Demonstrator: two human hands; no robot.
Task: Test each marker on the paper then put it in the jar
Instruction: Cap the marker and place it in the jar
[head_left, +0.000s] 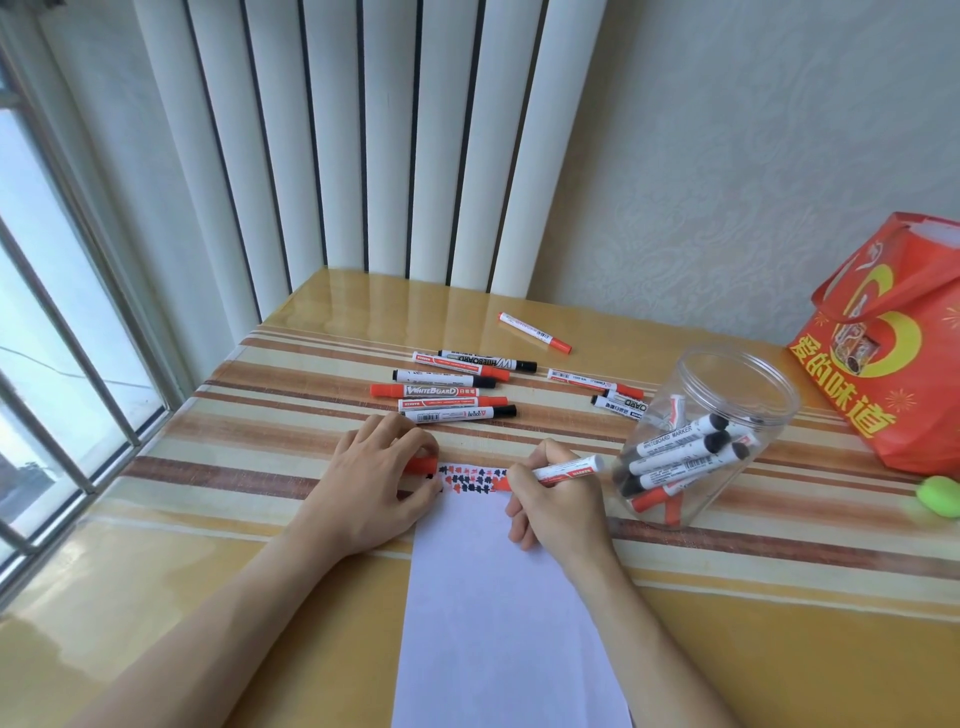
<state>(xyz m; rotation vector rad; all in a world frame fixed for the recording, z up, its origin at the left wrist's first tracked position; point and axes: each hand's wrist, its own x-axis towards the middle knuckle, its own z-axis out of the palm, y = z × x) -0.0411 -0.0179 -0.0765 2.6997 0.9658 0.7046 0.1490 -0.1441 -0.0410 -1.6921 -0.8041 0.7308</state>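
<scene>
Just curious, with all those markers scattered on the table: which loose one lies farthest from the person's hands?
The red-capped marker lying alone at the back, nearest the white slats. The other loose markers lie closer to the paper and the jar.

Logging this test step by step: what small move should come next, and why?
Probably recap: the right hand holds the uncapped white red-ink marker at the red and black marks on the white paper sheet, while the left hand pinches its red cap.

I am seated in a home: a striped table under clear cover, embossed wallpaper, white vertical blinds, barred window, 1 printed gift bag.
</scene>
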